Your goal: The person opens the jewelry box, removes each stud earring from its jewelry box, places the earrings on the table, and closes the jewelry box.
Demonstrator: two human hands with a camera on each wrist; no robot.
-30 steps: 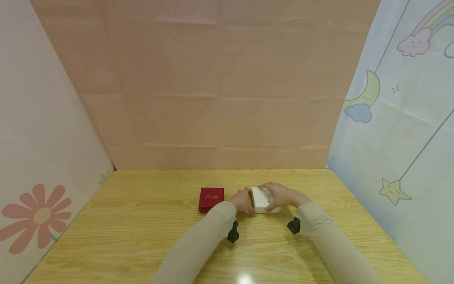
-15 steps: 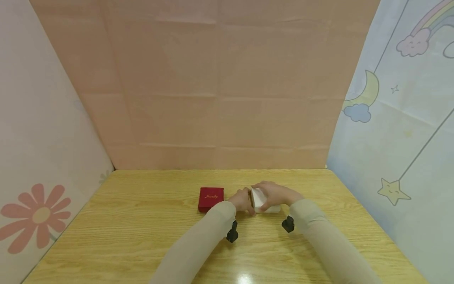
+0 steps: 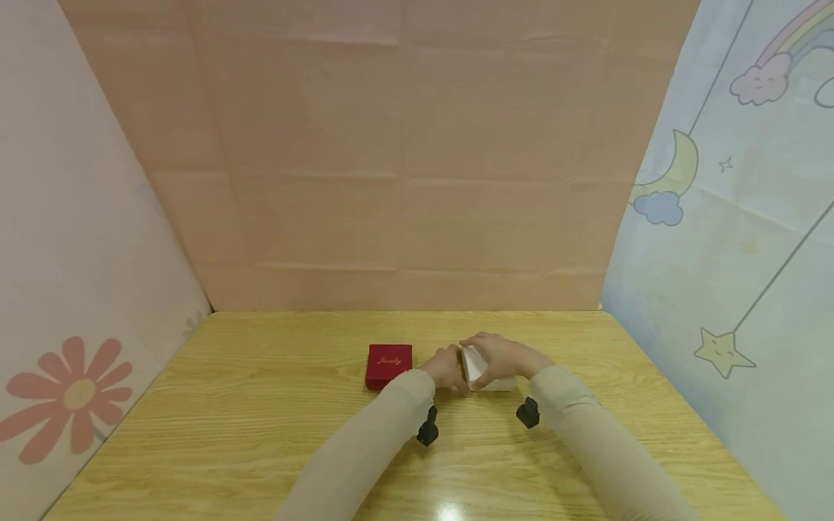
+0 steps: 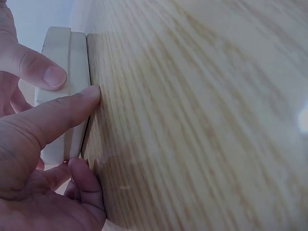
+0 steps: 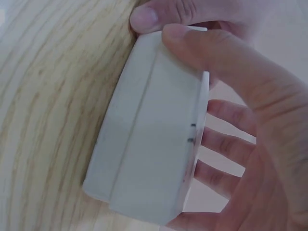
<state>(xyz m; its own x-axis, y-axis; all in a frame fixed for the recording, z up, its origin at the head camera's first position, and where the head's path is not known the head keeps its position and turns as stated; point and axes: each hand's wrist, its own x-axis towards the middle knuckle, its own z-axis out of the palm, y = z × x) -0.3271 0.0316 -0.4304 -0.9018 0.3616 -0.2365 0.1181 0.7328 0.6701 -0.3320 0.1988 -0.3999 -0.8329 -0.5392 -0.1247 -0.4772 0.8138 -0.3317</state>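
A small white box [image 3: 496,384] with a seam along its side sits on the table, right of centre in the head view. At its left end, my left hand [image 3: 446,367] holds the lower part, thumb against the near side and fingers bent around the end. My right hand [image 3: 504,358] spans the upper part from above. In the right wrist view its thumb [image 5: 211,53] presses the side wall near the left hand's thumb, and its other fingers reach over the top. The palm hides most of the top face.
Just left of my left hand lies a red box [image 3: 389,365] with gold lettering. The wooden table [image 3: 260,420] reaches back to a pinkish-tan wall covering [image 3: 399,217], with printed side walls at left and right.
My right hand has slid left along the white box, towards the left hand, covering more of its top. My left hand and the red box have stayed in place.
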